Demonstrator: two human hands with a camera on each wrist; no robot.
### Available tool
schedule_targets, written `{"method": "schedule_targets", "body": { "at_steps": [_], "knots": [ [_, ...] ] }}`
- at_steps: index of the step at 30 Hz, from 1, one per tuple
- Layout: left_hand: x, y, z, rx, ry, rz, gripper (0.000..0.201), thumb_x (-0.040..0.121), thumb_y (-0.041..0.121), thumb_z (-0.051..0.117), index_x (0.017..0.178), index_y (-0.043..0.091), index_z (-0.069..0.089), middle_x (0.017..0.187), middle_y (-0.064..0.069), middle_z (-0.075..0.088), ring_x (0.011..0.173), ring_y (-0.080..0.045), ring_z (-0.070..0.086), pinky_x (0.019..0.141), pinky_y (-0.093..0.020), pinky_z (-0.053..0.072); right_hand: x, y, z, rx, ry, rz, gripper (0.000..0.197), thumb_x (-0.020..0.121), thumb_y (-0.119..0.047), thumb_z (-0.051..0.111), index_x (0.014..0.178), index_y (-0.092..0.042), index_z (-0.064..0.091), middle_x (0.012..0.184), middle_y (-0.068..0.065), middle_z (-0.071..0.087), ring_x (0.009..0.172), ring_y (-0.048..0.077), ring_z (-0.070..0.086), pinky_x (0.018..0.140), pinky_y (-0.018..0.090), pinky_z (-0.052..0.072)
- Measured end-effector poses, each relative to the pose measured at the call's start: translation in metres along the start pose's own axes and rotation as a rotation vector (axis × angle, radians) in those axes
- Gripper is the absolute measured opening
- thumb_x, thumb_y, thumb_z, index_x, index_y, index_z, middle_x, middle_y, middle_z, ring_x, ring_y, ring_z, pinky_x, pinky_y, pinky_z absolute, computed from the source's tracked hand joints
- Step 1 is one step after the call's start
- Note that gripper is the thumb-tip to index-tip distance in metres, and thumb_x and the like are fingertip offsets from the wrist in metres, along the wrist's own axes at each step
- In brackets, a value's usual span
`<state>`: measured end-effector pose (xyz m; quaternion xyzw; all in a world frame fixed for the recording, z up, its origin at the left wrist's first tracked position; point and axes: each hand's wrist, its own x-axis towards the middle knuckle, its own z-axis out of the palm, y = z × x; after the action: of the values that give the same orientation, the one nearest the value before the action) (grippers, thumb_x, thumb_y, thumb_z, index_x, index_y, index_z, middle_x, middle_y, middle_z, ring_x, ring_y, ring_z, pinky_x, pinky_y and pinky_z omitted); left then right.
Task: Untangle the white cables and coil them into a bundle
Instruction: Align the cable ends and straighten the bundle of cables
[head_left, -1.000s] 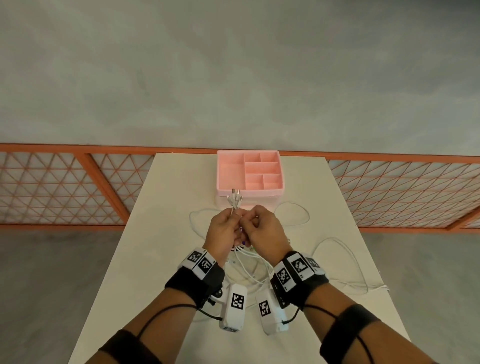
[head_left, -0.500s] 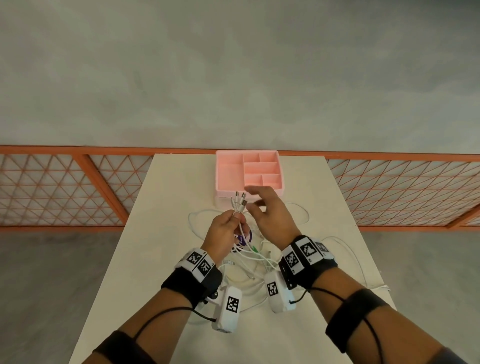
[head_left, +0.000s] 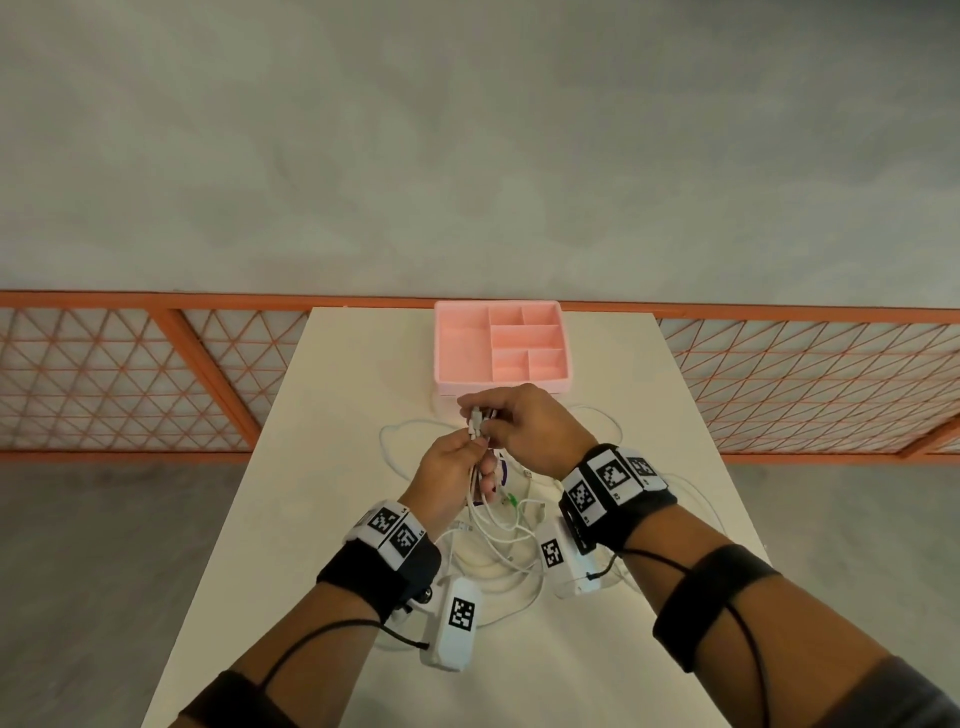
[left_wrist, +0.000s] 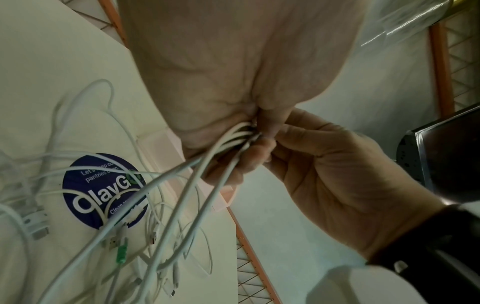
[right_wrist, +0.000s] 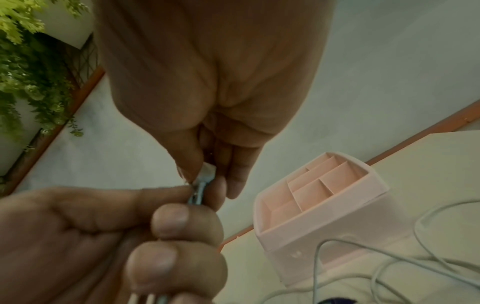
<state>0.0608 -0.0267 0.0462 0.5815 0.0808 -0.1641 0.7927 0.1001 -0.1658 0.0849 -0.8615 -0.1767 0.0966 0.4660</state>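
Just before the pink organizer tray (head_left: 500, 345), the left hand (head_left: 451, 467) gripped the gathered white cables (head_left: 498, 540); the right hand's (head_left: 530, 426) fingers (right_wrist: 193, 164) pinched one connector (right_wrist: 207, 171).

**Both hands on the cable ends, above the table**

I see my left hand (head_left: 451, 470) gripping a bunch of white cables (head_left: 498, 540) upright; my right hand (head_left: 524, 423) pinches the connector ends (head_left: 475, 422) at the top; loose strands trail down onto the white table (head_left: 322, 467) in a tangle between my wrists; pink divided organizer (head_left: 457, 353) sits just beyond the hands, at the far edge.
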Motion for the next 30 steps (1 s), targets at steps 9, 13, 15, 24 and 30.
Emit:
{"method": "schedule_targets", "body": {
  "at_steps": [9,13,15,24,30],
  "knots": [
    [0.007,0.022,-0.002,-0.381,0.156,0.004,0.025,0.104,0.010,0.036,0.084,0.007,0.052,0.053,0.001,0.033,0.041,-0.011,0.032,0.041,-0.022,0.033,-0.024,0.014,0.049,0.381,-0.102,0.143,0.033,0.100,-0.039,0.051,0.128,-0.021,0.050,0.082,0.003,0.068,0.062,0.013,0.066,0.062,0.029,0.054],
    [0.013,0.030,-0.019,-0.441,0.189,0.077,0.029,0.106,0.016,0.034,0.084,0.012,0.052,0.054,0.004,0.038,0.042,-0.010,0.035,0.045,-0.024,0.039,-0.037,0.029,0.045,-0.036,-0.164,0.056,0.027,0.102,-0.037,0.047,0.080,-0.022,0.055,0.063,-0.008,0.055,0.055,0.001,0.048,0.064,0.028,0.041],
    [0.013,0.032,-0.026,-0.431,0.206,0.101,0.030,0.106,0.015,0.033,0.083,0.012,0.052,0.051,0.006,0.038,0.040,-0.008,0.032,0.042,-0.020,0.033,-0.040,0.037,0.034,-0.121,-0.181,0.041,0.030,0.103,-0.037,0.046,0.083,-0.018,0.059,0.071,-0.007,0.057,0.065,0.005,0.052,0.066,0.027,0.041],
    [0.014,0.063,-0.060,-0.489,0.391,0.222,0.031,0.104,0.014,0.032,0.080,0.015,0.051,0.049,0.009,0.036,0.037,-0.005,0.025,0.036,-0.016,0.018,-0.081,0.103,-0.065,-0.462,-0.146,0.366,0.050,0.093,-0.061,0.048,0.069,-0.018,0.055,0.069,0.001,0.059,0.068,0.019,0.056,0.068,0.034,0.043],
    [0.011,0.060,-0.080,-0.465,0.431,0.226,0.032,0.103,0.014,0.029,0.079,0.016,0.049,0.048,0.011,0.035,0.036,-0.004,0.024,0.035,-0.015,0.017,-0.134,0.148,-0.148,-0.699,-0.079,0.693,0.058,0.086,-0.068,0.051,0.082,-0.014,0.068,0.078,0.002,0.067,0.072,0.017,0.060,0.070,0.032,0.045]
  ]
}}
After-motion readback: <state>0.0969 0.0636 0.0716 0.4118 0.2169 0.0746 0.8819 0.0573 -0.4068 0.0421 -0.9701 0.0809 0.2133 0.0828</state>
